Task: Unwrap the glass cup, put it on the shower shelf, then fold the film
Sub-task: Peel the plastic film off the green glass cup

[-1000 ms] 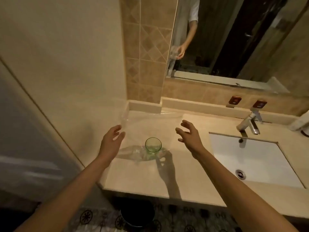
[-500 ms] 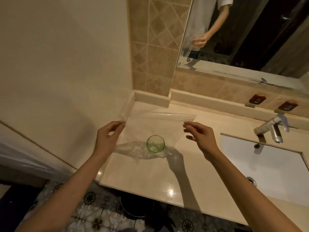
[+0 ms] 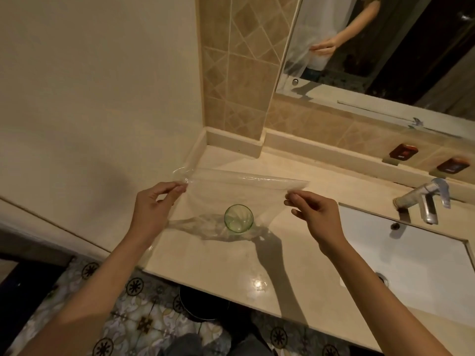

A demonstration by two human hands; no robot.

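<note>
Above counter (image 3: 205, 255): film (image 3: 244, 183) stretched left-right between hands; cup (image 3: 238, 218) upright.

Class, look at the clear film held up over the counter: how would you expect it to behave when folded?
The film looks floppy: its lower part sags and crumples beside the glass cup. It seems very light, since the left hand and right hand hold it by pinched fingertips. It may cling or wrinkle.

Warm, dim yellowish light falls from above; a glare spot shines on the worktop (image 3: 259, 283), arm shadows stretch across it, and wide-angle edges bend.
</note>
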